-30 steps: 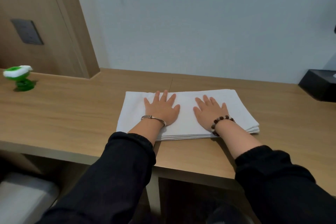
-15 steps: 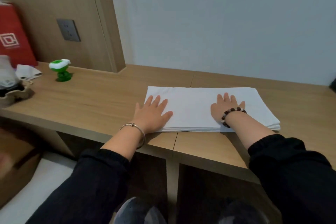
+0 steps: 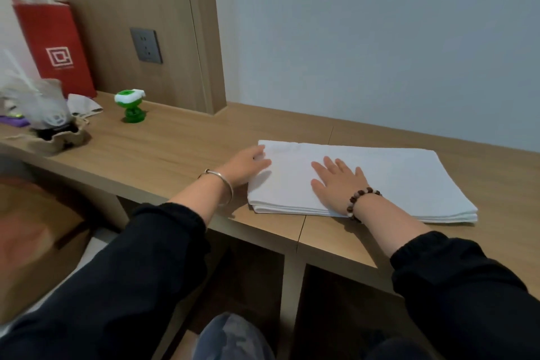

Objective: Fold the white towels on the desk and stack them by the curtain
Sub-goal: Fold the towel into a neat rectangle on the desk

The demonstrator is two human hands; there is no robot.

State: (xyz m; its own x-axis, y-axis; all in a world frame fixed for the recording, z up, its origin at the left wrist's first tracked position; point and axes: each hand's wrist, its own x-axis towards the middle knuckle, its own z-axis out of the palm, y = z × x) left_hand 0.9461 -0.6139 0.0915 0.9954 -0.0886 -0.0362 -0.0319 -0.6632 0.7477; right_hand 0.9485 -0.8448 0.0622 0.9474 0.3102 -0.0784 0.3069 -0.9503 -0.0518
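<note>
A folded white towel (image 3: 388, 178) lies flat in several layers on the wooden desk (image 3: 175, 152), near its front edge. My right hand (image 3: 336, 181) rests palm down on the towel's left half, fingers spread and straight. My left hand (image 3: 245, 168) is at the towel's left end, with its fingers against that short edge; whether it grips the cloth cannot be told. No curtain can be seen.
At the desk's far left stand a red paper bag (image 3: 55, 44), a small green and white object (image 3: 130, 107), a crumpled grey cloth (image 3: 84, 107) and a brown tray holding clutter (image 3: 58, 137). A wall socket (image 3: 146, 45) sits on the wooden panel. A cardboard box (image 3: 38, 240) is below on the left.
The view has swung left, bringing the red bag and clutter into sight. My left hand slid off the towel's top to its left end. My right hand moved left across the towel.
</note>
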